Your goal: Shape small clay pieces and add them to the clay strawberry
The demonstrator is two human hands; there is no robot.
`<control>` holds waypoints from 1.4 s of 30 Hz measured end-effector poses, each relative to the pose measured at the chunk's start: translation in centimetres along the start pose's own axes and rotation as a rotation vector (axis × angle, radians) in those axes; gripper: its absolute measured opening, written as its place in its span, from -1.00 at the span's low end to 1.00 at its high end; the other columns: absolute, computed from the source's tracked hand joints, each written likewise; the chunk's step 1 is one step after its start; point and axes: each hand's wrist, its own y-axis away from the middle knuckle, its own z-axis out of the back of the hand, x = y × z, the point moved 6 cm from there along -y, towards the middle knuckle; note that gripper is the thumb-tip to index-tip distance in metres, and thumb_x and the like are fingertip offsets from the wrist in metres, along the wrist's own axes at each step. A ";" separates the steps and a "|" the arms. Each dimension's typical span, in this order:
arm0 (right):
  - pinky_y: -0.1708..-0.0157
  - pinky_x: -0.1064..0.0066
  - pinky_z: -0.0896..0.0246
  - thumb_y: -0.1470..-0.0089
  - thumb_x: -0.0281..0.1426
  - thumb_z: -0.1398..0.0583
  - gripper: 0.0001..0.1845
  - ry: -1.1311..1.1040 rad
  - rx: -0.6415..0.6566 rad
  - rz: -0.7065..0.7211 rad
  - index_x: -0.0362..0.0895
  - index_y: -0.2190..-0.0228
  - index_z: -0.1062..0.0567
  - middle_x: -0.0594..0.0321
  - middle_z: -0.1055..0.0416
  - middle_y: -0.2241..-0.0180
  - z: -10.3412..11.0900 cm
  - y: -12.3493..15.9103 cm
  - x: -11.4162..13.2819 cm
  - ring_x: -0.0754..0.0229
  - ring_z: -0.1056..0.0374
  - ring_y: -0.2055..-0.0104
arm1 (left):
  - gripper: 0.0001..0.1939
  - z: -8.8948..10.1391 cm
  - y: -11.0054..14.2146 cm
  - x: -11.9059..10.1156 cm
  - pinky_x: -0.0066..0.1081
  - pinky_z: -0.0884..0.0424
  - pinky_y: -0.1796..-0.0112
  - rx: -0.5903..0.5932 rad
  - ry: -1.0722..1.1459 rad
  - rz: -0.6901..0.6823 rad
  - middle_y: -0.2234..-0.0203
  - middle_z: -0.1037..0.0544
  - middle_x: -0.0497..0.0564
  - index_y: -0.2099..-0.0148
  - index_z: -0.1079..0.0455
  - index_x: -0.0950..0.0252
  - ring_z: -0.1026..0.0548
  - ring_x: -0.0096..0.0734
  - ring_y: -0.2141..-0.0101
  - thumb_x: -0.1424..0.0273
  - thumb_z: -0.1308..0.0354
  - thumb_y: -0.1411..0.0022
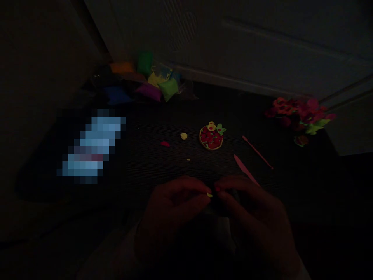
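Observation:
Between thumb and forefinger, my left hand (177, 206) pinches a small yellow clay piece (209, 195). My right hand (253, 210), close beside it, pinches a tiny red clay piece (218, 189). Beyond them lies a round clay basket (211, 137) with a yellow rim, packed with red balls and topped by a yellow and a green flower. To its left sit a yellow clay lump (183, 136), a red clay lump (164, 144) and a yellow crumb (188, 159). A pink plastic knife (244, 168) and a thin pink stick tool (258, 152) lie to the right.
Several coloured clay packets, among them a light green one (169, 89), are heaped at the back left. A lit, blurred screen (90, 147) is at the left. Colourful clay flowers (303, 112) stand at the back right of the dark table (157, 116). The scene is very dim.

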 end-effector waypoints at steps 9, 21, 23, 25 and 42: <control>0.37 0.64 -0.27 0.06 -0.44 -0.18 -0.86 0.095 0.035 0.098 0.04 0.38 -0.41 0.43 -0.42 0.37 0.5 1.2 1.2 0.38 -0.35 0.32 | -0.84 -0.7 0.8 -0.2 -0.70 -0.34 0.38 0.033 0.039 -0.028 0.51 -0.54 -0.19 0.48 -0.47 0.16 -0.46 -0.63 0.41 0.55 -0.17 0.04; 0.38 0.64 -0.23 0.05 -0.43 -0.18 -0.87 -0.026 0.053 0.065 0.03 0.39 -0.40 0.44 -0.39 0.40 0.3 1.5 1.2 0.40 -0.32 0.35 | -0.86 -1.0 1.0 0.8 -0.71 -0.34 0.43 0.068 0.160 0.057 0.51 -0.55 -0.19 0.47 -0.48 0.13 -0.47 -0.64 0.46 0.52 -0.19 0.04; 0.41 0.65 -0.22 0.06 -0.43 -0.18 -0.89 -0.060 0.055 0.067 0.02 0.41 -0.40 0.44 -0.37 0.42 0.3 1.5 1.3 0.40 -0.31 0.37 | -0.85 -1.1 0.9 0.9 -0.70 -0.34 0.43 0.081 0.183 0.062 0.52 -0.55 -0.20 0.46 -0.48 0.12 -0.47 -0.64 0.47 0.51 -0.20 0.04; 0.41 0.66 -0.22 0.08 -0.43 -0.20 -0.89 -0.084 0.051 0.061 0.01 0.42 -0.40 0.44 -0.36 0.43 0.3 1.5 1.3 0.41 -0.30 0.37 | -0.85 -1.2 0.9 0.9 -0.71 -0.34 0.43 0.096 0.193 0.056 0.52 -0.55 -0.20 0.46 -0.48 0.11 -0.47 -0.65 0.46 0.51 -0.20 0.04; 0.42 0.58 -0.24 0.10 -0.44 -0.21 -0.89 -0.186 0.117 0.028 0.02 0.44 -0.42 0.40 -0.35 0.42 0.2 1.3 1.2 0.36 -0.31 0.37 | -0.88 -1.3 0.9 -0.2 -0.66 -0.33 0.42 0.075 0.058 -0.002 0.52 -0.53 -0.17 0.49 -0.48 0.18 -0.45 -0.58 0.44 0.53 -0.21 0.08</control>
